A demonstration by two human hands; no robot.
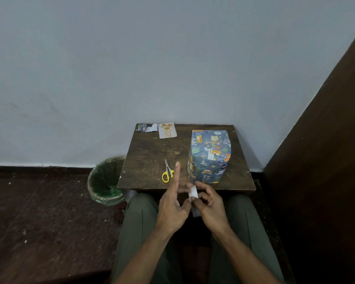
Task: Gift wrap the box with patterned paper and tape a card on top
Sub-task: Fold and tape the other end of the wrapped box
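Both hands (173,208) (210,203) pinching tape (193,191), wrapped box (209,158) nr

The person is wearing olive-green trousers (252,226), each leg showing a straight pressed crease running from six o'clock toward twelve. Both forearms are showing bare, with no sleeve reaching them. The left hand (173,208) and right hand (210,206) are apparently wearing no rings, though the light is dim.

Plain home corner: small worn wooden table (148,152) against bare wall (131,68), lined wastebasket (106,181) beside.
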